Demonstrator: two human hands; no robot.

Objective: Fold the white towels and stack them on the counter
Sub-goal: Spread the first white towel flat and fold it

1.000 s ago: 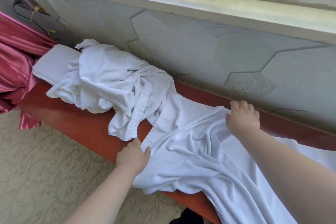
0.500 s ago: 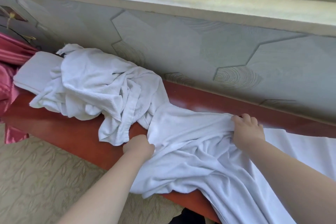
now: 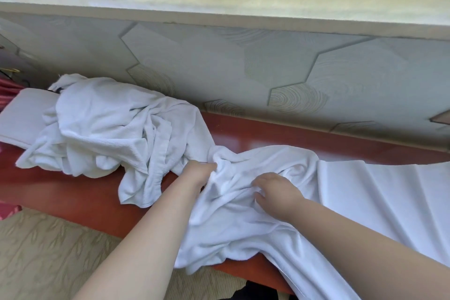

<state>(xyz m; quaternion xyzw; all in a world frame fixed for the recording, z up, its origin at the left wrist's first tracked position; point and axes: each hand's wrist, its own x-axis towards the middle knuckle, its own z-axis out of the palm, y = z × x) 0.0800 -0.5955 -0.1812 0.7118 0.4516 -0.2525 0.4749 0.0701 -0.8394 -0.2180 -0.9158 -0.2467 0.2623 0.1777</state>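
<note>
- White terry cloth fills the head view: one towel point(image 3: 243, 217) lies crumpled across the red-brown bench point(image 3: 73, 192), with its near edge hanging over the front lip toward the carpet.
- The left hand point(image 3: 198, 173) is closed on a bunch of this towel at its left end, and the fingertips are buried in the cloth.
- The right hand point(image 3: 275, 190) is set near the towel's middle, with the fingers curled into a raised fold.
- The step in hand is judged to be an early one: the towel is gathered and gripped for laying out, and no fold has been made in it yet.
- The towel's left end touches the pile point(image 3: 109, 129) of unfolded towels heaped further left on the bench. Where one cloth ends and the other begins cannot be told.
- For the next move, a hem or two corners would have to be found. The cloth would then have to be drawn clear of the pile, spread flat on the bench and smoothed before it is halved.
- The towel is seen to be soft, limp and deeply creased, with a fine ribbed weave.
- A flat folded piece point(image 3: 22, 117) lies partly under the pile at far left, perhaps the start of the stack.
- A smoother white cloth point(image 3: 379, 190) is spread at the right.
</note>
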